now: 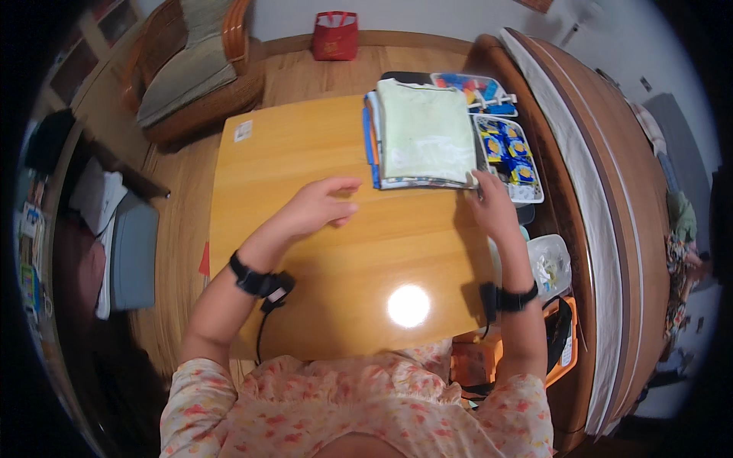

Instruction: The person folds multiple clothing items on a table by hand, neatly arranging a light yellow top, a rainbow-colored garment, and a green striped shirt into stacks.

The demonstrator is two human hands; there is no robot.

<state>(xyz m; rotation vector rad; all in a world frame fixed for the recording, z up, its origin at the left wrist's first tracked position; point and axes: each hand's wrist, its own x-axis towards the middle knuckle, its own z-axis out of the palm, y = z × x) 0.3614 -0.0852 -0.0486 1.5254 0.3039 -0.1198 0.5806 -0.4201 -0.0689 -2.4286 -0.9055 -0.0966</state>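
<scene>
A stack of folded clothes lies at the back right of the wooden table (298, 149), topped by a pale green folded shirt (426, 131). Blue, orange and patterned fabric edges show beneath it on the left and front. My right hand (492, 203) is at the stack's front right corner, fingertips touching or just beside the fabric; whether they pinch it cannot be made out. My left hand (320, 206) hovers over the table, left of the stack's front edge, with fingers apart and nothing in it.
Right of the table stand a white basket of blue packets (509, 149), a tray of colourful pieces (475, 89), a clear plastic container (550, 263) and an orange bin (567, 338), beside a bed (624, 229). A cushioned wicker armchair (189, 80) and a red bag (335, 37) are farther back.
</scene>
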